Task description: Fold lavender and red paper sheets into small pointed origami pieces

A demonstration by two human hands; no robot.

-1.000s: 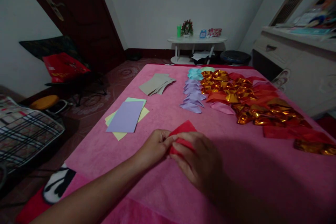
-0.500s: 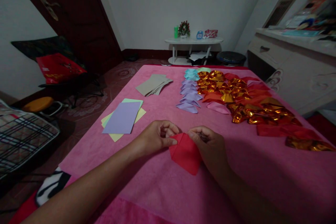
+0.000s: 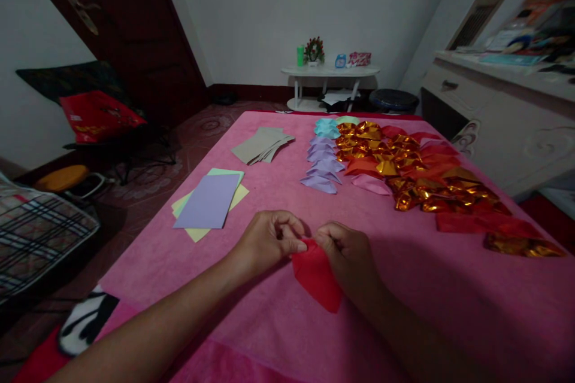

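Note:
A folded sheet of red paper [image 3: 318,278] hangs from my fingers near the front middle of the pink-covered table [image 3: 251,335], its pointed end toward me. My left hand [image 3: 275,239] pinches its upper left edge, thumb on top. At the upper right edge, my right hand [image 3: 348,254] grips it between thumb and curled fingers. The two hands are close together, and part of the paper's top fold is hidden behind the fingertips. Beyond them stands a row of folded lilac paper pieces [image 3: 321,182], next to a folded pink piece [image 3: 371,184].
Left of my hands lie lilac, green and yellow sheets [image 3: 209,200], with a grey paper stack [image 3: 260,145] farther back. Several shiny gold folded pieces [image 3: 406,194] and red ones [image 3: 467,222] cover the right back. A white side table [image 3: 330,70] stands by the wall.
Both hands have drawn slightly closer together and toward me, the right one moving left. The red paper has come down a little and looks narrower, its top edge more bent.

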